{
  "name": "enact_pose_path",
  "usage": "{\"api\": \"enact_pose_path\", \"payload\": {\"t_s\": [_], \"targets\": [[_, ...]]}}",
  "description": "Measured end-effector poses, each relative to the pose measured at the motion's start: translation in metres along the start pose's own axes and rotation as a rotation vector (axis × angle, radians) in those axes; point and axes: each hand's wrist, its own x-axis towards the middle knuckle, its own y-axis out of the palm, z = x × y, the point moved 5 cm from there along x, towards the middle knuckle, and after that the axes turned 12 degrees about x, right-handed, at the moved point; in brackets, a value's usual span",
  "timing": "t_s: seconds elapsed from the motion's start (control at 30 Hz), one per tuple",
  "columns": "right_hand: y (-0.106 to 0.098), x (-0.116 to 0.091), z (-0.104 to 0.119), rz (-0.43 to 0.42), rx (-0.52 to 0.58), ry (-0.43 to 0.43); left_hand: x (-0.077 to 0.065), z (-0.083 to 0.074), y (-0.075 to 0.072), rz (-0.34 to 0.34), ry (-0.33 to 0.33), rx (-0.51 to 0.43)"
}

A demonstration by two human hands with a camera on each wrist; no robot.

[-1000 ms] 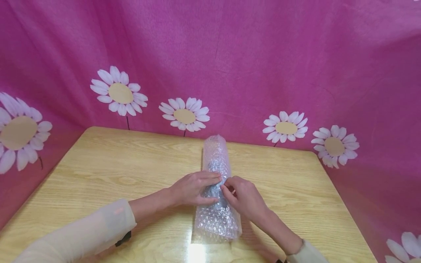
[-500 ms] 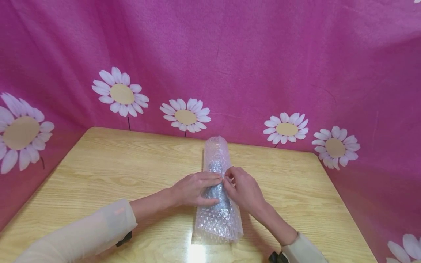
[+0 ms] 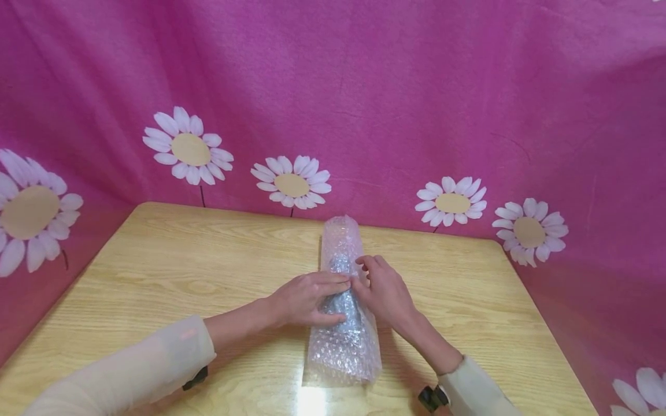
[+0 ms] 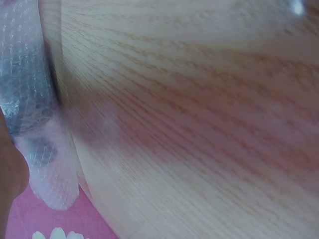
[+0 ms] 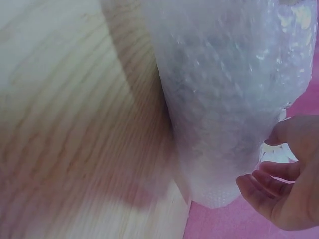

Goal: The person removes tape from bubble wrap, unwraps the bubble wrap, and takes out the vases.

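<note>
A roll of bubble wrap lies lengthwise on the table around a bluish-grey thing whose kind I cannot tell. My left hand rests across the top of the roll from the left, fingers fairly straight and thumb spread apart. My right hand is at the roll's right side. Its thumb touches the wrap near the left fingertips, while the other fingers are lifted and loosely bent. In the right wrist view, the right fingers stand clear of the wrap, with the thumb against its edge.
Under the roll is a light wooden table. A pink cloth with large daisies hangs behind it and along both sides. The roll's far end reaches near the table's back edge. A bright light reflection shows near the front.
My right hand has shifted a little toward the far end of the roll, and its fingers have spread from the thumb. The left hand and roll stay nearly in place.
</note>
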Motion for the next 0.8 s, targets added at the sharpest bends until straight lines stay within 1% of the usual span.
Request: {"api": "enact_pose_path", "payload": {"t_s": [0.23, 0.47, 0.6, 0.8], "targets": [[0.001, 0.011, -0.004, -0.001, 0.014, -0.014, 0.000, 0.000, 0.000, -0.007, 0.009, 0.006], [0.004, 0.020, -0.010, 0.002, 0.019, 0.020, 0.000, -0.001, -0.002, -0.034, 0.018, 0.008], [0.005, 0.024, -0.011, -0.002, 0.012, 0.034, 0.001, -0.001, -0.001, -0.030, 0.021, 0.017], [0.007, 0.029, -0.015, 0.009, 0.012, 0.081, 0.001, 0.000, -0.001, -0.021, 0.022, 0.008]]}}
